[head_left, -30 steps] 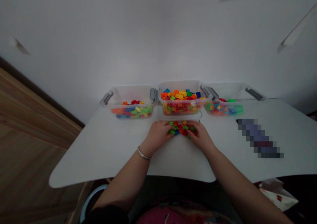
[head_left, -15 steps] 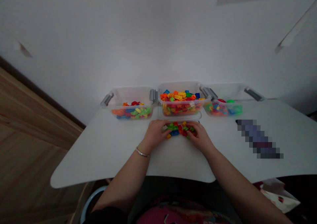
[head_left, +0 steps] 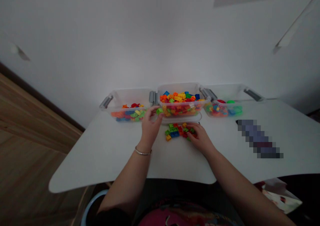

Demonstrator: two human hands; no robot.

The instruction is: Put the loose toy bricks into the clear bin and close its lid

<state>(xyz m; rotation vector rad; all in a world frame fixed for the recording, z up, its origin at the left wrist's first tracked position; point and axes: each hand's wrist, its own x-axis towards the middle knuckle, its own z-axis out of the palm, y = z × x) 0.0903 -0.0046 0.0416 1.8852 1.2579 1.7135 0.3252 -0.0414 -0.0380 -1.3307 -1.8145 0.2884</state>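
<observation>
My left hand (head_left: 150,127) is raised at the front left corner of the middle bin (head_left: 183,103). A light green building block (head_left: 159,111) shows between its thumb and forefinger. On the table lies a small pile of building blocks (head_left: 175,131) in green, blue, red and yellow. My right hand (head_left: 201,139) stays at the right end of this pile, its thumb and fingers curved round several red and green blocks. The hand partly hides those blocks.
The clear middle bin is full of mixed blocks. A left bin (head_left: 130,114) and a right bin (head_left: 223,111) hold more coloured pieces. A blurred-out dark flat object (head_left: 258,139) lies on the white table (head_left: 180,162) at right. A wall stands behind.
My left hand has left the pile and moved up and left to the middle bin, with a green block in its fingers. My right hand has barely moved.
</observation>
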